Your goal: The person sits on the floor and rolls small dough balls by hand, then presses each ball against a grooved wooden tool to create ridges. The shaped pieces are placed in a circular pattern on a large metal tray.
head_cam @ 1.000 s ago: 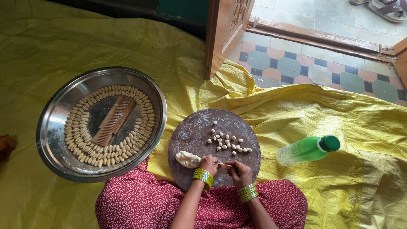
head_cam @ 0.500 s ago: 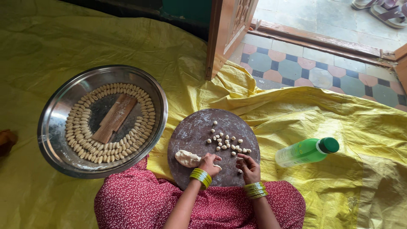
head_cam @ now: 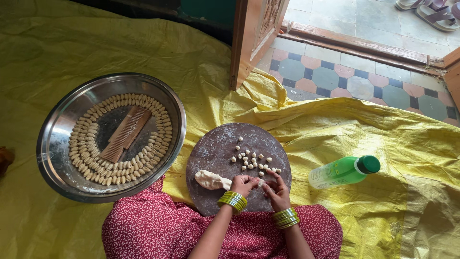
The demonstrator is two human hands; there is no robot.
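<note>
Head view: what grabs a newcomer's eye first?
The big steel tray at left, ringed with rows of small ridged dough shells around a wooden ridged board. Next, the round dark board in the middle, scattered with tiny dough balls, where the left hand and right hand meet beside a dough lump. A green bottle lies on the yellow sheet at right.

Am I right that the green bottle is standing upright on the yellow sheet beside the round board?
Not quite: in the head view the green bottle lies on its side on the yellow sheet, beside the round board.
</note>
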